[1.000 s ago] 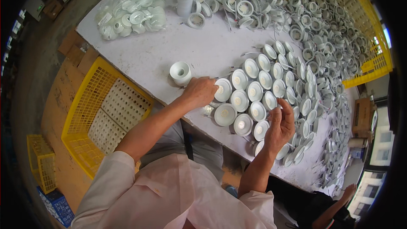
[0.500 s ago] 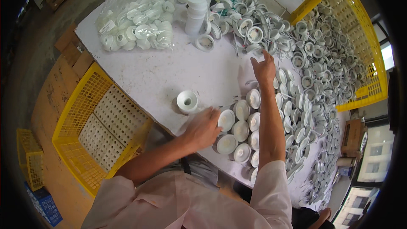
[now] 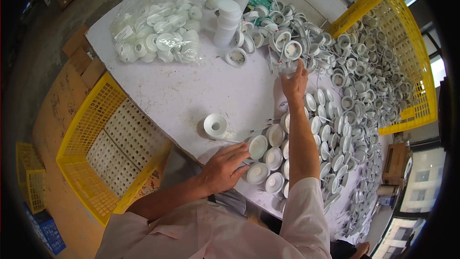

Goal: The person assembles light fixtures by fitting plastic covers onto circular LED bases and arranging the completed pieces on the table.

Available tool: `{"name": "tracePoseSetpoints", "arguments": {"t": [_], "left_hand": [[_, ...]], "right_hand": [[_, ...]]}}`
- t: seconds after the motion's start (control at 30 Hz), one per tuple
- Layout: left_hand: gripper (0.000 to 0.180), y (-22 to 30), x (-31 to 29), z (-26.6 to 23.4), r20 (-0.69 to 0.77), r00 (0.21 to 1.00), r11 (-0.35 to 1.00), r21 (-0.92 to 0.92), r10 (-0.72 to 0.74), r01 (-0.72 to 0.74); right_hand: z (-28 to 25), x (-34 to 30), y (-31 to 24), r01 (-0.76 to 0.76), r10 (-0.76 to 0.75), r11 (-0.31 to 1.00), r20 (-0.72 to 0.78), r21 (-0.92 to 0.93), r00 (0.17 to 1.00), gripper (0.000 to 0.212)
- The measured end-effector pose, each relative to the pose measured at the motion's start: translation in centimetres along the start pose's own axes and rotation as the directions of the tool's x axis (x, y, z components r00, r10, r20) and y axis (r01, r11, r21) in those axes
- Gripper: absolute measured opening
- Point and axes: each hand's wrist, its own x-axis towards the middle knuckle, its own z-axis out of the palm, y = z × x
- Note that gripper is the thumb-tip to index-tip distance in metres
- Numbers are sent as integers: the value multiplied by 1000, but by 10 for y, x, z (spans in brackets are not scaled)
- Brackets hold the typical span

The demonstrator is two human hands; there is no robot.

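Note:
My left hand [image 3: 223, 167] lies low over the table's front edge, fingers stretched out. Its fingertips are at the edge of a round white disc [image 3: 258, 147], one of several in rows. A thin cable shows beside the fingers. Farther off, my right hand [image 3: 294, 85] reaches to the near side of a heap of white lamp housings [image 3: 282, 41]. Its thumb and index finger close around a white round lamp housing [image 3: 289, 69], partly hidden by the hand. A white flared cup [image 3: 215, 125] with a central hole stands alone left of the discs.
A clear bag of white cups [image 3: 160, 33] lies at the far left, beside a white cylinder stack [image 3: 227, 21]. A tipped yellow crate [image 3: 424, 86] spills housings at the right. Another yellow crate [image 3: 72, 148] stands left of the table. A co-worker's hand [image 3: 362, 249] shows lower right.
My left hand has drawn back slightly toward me, its fingers straightening beside the discs. My right hand's spread fingers have come in around a housing at the heap's near edge.

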Motion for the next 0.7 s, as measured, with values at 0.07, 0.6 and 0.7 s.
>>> {"name": "tracePoseSetpoints", "arguments": {"t": [0.07,0.6,0.7], "left_hand": [[37,2,-2,0,-4,1000,1000,-8,-6,6],[37,34,7,-10,-144,979,988,74,146,-137],[40,50,33,-20,-213,937,937,276,276,-213]], "right_hand": [[-10,-10,-8,-20,19,998,25,51,1000,87],[-146,-89,-36,279,-239,954,-283,111,929,85],[-184,-126,-68,482,-415,853,-302,199,858,92]]}}
